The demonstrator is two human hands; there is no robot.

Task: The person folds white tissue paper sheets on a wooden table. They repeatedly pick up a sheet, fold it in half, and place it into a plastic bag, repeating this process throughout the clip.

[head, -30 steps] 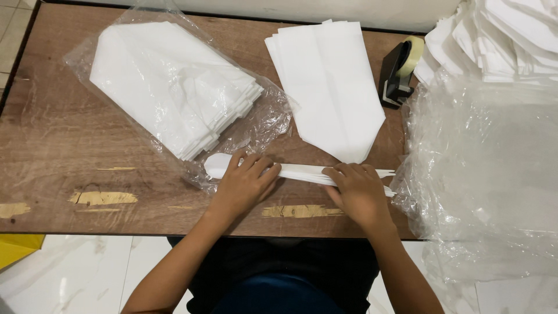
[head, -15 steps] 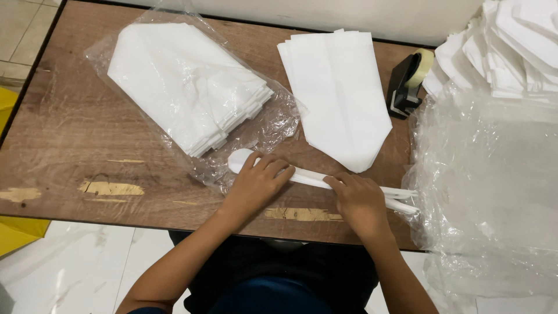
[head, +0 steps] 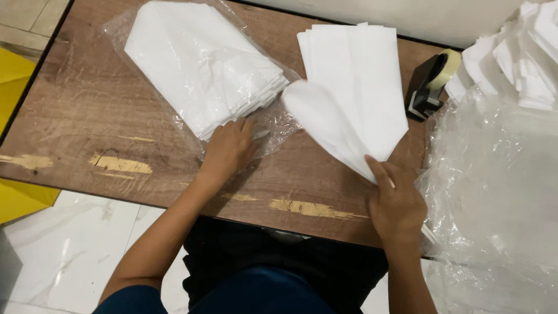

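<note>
A: Right, the right hand (head: 396, 203) sits at about five o'clock on the bench (head: 87, 116), fingers closed on the narrow end of a folded white paper piece (head: 325, 125), which slants up and away towards eleven o'clock.

B: And that piece lies over the near edge of the fanned white paper stack (head: 360, 75) at one o'clock, its rounded tip ending just beside the clear plastic bag of white sheets (head: 197, 64).

A: Now the left hand (head: 228, 148): fingers spread, palm down, pressing the crinkled near corner of that bag, near the middle of the bench. It grips nothing; it rests flat.

B: At two o'clock a black tape dispenser (head: 427, 87) stands beside the stack. Farther right, a heap of white folded pieces (head: 517, 58) sits above a big mass of clear plastic wrap (head: 494, 186) at three o'clock.

A: Yellow sheet (head: 17, 192) on the floor at nine o'clock.
</note>
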